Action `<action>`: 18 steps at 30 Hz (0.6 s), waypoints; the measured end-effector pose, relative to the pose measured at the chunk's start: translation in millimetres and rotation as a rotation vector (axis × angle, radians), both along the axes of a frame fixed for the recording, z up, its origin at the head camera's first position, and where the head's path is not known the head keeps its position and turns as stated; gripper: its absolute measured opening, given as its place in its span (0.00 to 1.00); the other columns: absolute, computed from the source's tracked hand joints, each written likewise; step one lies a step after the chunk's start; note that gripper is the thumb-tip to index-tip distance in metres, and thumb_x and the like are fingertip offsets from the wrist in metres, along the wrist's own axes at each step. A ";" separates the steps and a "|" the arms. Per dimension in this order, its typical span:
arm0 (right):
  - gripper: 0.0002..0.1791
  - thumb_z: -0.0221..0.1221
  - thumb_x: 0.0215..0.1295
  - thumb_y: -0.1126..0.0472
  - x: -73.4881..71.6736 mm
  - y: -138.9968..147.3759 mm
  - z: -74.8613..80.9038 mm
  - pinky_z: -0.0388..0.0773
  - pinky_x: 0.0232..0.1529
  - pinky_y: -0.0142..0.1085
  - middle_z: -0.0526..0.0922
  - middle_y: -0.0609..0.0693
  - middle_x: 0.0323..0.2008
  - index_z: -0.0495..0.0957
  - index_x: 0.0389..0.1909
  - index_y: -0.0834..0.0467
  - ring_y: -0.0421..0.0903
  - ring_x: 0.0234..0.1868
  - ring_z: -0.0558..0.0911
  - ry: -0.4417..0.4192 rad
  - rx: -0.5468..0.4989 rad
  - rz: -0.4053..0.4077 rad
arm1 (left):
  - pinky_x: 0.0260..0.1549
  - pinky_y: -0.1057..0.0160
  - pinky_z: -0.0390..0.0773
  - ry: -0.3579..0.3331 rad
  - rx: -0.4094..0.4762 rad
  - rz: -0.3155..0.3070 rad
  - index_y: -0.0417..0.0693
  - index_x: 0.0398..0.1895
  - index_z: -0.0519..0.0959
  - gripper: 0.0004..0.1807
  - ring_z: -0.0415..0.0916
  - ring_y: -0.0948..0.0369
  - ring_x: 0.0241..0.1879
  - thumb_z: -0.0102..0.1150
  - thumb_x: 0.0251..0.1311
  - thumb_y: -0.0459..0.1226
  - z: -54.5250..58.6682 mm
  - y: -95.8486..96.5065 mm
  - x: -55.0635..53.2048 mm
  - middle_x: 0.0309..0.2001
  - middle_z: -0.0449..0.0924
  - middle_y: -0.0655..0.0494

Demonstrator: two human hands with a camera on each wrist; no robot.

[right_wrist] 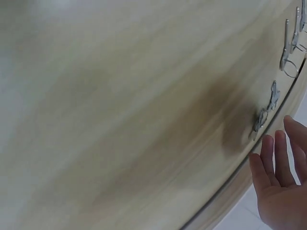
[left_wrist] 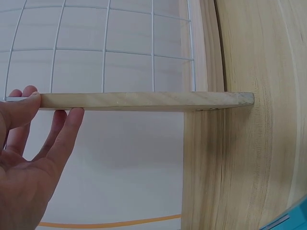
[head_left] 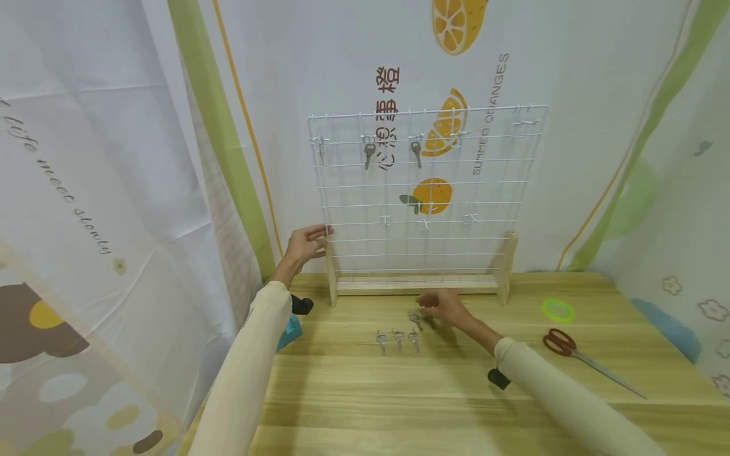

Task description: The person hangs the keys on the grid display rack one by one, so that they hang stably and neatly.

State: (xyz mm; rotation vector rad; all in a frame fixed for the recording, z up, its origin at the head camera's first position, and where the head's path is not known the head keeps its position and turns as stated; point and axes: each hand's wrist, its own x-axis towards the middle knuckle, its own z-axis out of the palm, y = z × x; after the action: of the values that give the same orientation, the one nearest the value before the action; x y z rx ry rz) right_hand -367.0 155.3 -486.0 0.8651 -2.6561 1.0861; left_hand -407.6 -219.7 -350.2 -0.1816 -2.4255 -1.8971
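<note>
Right hand (head_left: 447,308): fingers parted and only slightly bent; nothing seen to be held. Loose key (head_left: 416,320): laid on the surface (head_left: 353,399), just beside the right fingertips, to their left and toward the person; no contact seen. Long axis slanted, bow set toward the wire rack (head_left: 422,239), blade pointed toward the person and slightly rightward. By the right hand it is approached far more closely than by the left. Left hand (head_left: 305,245): closed about the wooden upright (left_wrist: 139,99), which is pinched between thumb and fingers. Row of three keys (head_left: 398,339): laid out nearer the person.
</note>
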 end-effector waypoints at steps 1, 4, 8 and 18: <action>0.11 0.70 0.61 0.74 -0.2 -1.2 -1.6 0.89 0.41 0.40 0.89 0.61 0.40 0.86 0.45 0.71 0.55 0.39 0.87 0.008 -0.003 0.003 | 0.59 0.50 0.83 -0.001 -0.002 -0.001 0.42 0.75 0.71 0.27 0.73 0.49 0.69 0.56 0.75 0.27 -0.3 -0.1 -0.6 0.69 0.77 0.47; 0.11 0.70 0.61 0.74 -1.6 -4.6 -5.4 0.89 0.40 0.40 0.89 0.62 0.40 0.86 0.45 0.71 0.55 0.38 0.88 0.025 -0.012 0.007 | 0.57 0.52 0.84 -0.003 -0.008 0.001 0.43 0.75 0.72 0.26 0.74 0.50 0.68 0.56 0.74 0.27 -1.2 -0.3 -2.1 0.69 0.77 0.48; 0.11 0.71 0.61 0.73 -3.0 -7.5 -8.5 0.89 0.42 0.41 0.89 0.61 0.41 0.86 0.45 0.70 0.55 0.40 0.88 0.020 -0.011 0.002 | 0.56 0.54 0.85 -0.001 -0.010 0.004 0.43 0.74 0.72 0.27 0.75 0.50 0.68 0.57 0.74 0.28 -1.0 0.0 -2.6 0.69 0.77 0.48; 0.13 0.72 0.62 0.71 -2.6 -14.8 -11.5 0.89 0.43 0.41 0.90 0.61 0.41 0.86 0.46 0.70 0.54 0.41 0.89 0.011 0.037 0.029 | 0.55 0.55 0.86 -0.012 -0.010 0.006 0.43 0.74 0.72 0.26 0.74 0.50 0.68 0.57 0.74 0.27 1.1 0.6 -1.6 0.68 0.77 0.48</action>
State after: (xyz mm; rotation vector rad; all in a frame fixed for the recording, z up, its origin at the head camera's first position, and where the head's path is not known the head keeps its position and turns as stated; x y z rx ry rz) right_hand -369.6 140.5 -497.5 0.9165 -2.6709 1.0384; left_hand -409.2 -219.1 -349.1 -0.1638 -2.4412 -1.8898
